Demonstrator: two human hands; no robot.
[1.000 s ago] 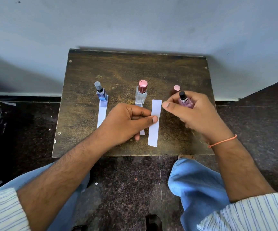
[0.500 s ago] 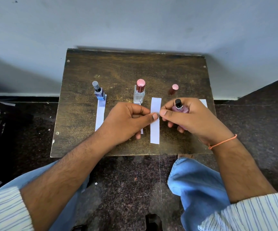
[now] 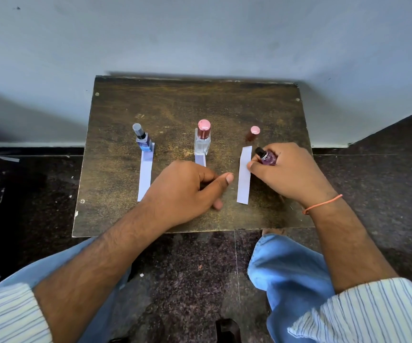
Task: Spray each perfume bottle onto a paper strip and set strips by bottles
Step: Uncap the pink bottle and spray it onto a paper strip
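My right hand (image 3: pixel 291 174) grips the uncapped purple perfume bottle (image 3: pixel 267 157) beside the third paper strip (image 3: pixel 244 175) on the table (image 3: pixel 116 134); my left hand (image 3: pixel 187 191) rests loosely curled, holding nothing. Next I'd stand the bottle by its strip.

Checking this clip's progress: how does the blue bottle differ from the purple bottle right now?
The blue bottle stands upright on the table untouched; the purple bottle is tilted in the right hand. The blue bottle wears its grey cap; the purple bottle's black sprayer is bare. The blue bottle has a paper strip before it; the purple bottle's strip lies beside it. Both are small.
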